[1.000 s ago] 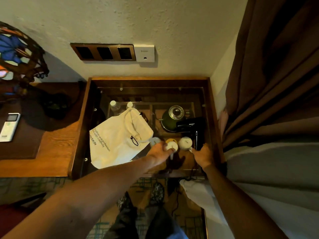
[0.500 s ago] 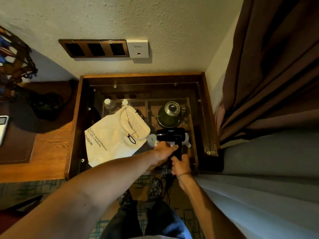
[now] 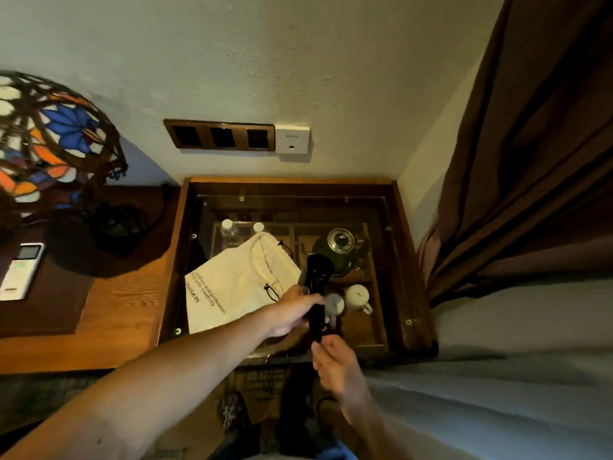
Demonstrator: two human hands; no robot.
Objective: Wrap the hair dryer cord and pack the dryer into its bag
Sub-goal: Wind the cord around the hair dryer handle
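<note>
Pinching the dark cord [image 3: 317, 340] at the handle's base with the right hand [image 3: 335, 365] at 6 o'clock, now off the tabletop. Gripping the glossy black hair dryer [image 3: 317, 280] in the left hand [image 3: 293, 312], lifted upright over the glass-topped table [image 3: 403, 260] from its earlier spot at 3 o'clock; readying for wrapping, likely. Lying limp at 9 o'clock, a cream cloth drawstring bag [image 3: 238, 287], mouth still unfilled.
</note>
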